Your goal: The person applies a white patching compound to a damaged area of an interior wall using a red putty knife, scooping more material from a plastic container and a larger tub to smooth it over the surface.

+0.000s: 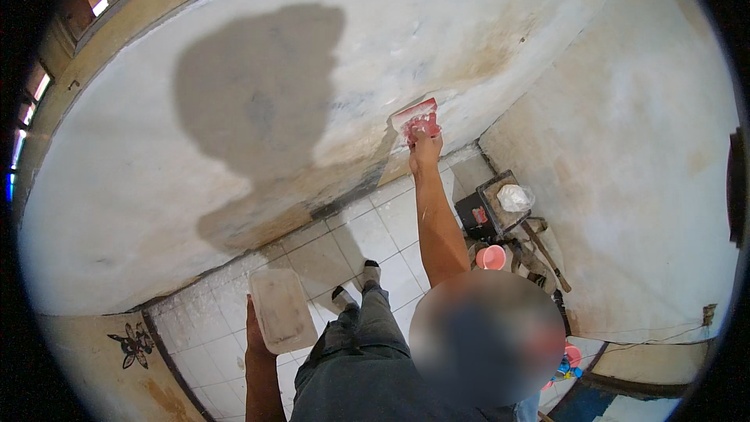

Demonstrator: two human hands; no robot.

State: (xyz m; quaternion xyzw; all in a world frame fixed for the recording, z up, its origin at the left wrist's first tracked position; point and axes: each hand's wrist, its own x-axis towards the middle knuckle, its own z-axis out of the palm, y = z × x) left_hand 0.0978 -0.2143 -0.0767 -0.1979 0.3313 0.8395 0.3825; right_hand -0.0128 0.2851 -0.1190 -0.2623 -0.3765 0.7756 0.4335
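My right hand (424, 147) reaches out to the wall, its fingers closed on a red putty spreader (426, 110). White paste smears the spreader, whose wide edge lies at the wall surface. The wall (258, 101) carries uneven white coating with grey and yellowish-brown patches, and a large shadow falls across it. Low on the left, my left hand (255, 333) grips the side of a pale, translucent rectangular plastic container (284, 312). Most of that hand's fingers are hidden by the container. Whitish residue covers what shows of it.
In the corner stands a dark box-like object (478, 217) with a white bag (514, 198) on top. Beside it are a pink cup (491, 257) and a wooden-handled tool (549, 256). White floor tiles (305, 254) lie beneath my feet. A blurred round patch covers the lower right.
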